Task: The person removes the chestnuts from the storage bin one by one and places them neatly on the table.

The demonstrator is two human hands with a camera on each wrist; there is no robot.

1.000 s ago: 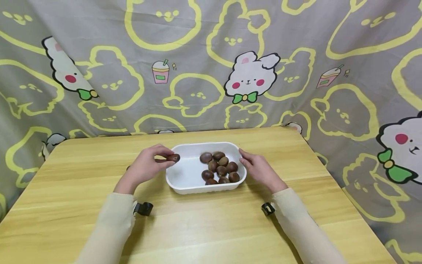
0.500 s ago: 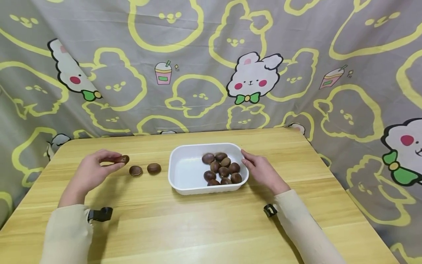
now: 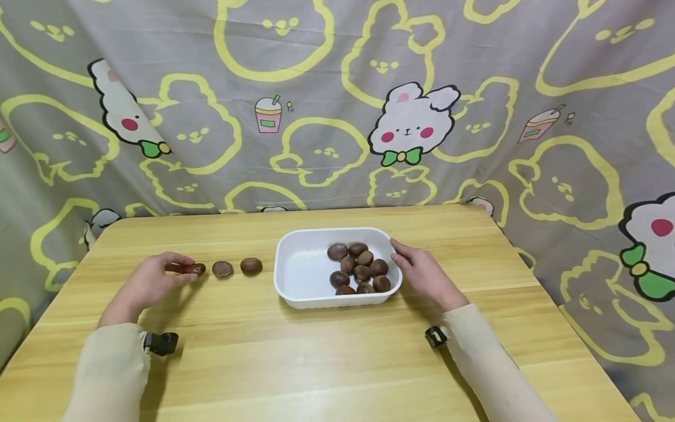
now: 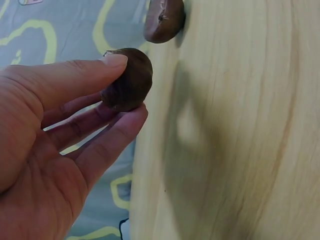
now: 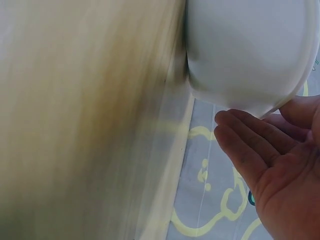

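Note:
My left hand (image 3: pixel 155 280) pinches a brown chestnut (image 3: pixel 197 269) between thumb and fingers, low over the table's left part. In the left wrist view the thumb lies across this chestnut (image 4: pixel 131 80), with fingertips under it. Just right of it, two more chestnuts, a nearer one (image 3: pixel 222 269) and a farther one (image 3: pixel 251 266), lie in a row on the wood. My right hand (image 3: pixel 424 272) holds the right end of a white tray (image 3: pixel 295 302), thumb at the rim. Several chestnuts (image 3: pixel 361 273) lie in the tray's right half.
The wooden table (image 3: pixel 316 363) reaches back to a grey patterned curtain (image 3: pixel 316 176), which also hangs along the left and right sides. A small black wrist camera (image 3: pixel 161 343) sits by the left sleeve, another (image 3: pixel 435 336) by the right.
My left hand has carried the chestnut from above the tray's left rim leftward past the two on the table, then lowered it. The right hand has stayed at the tray's end.

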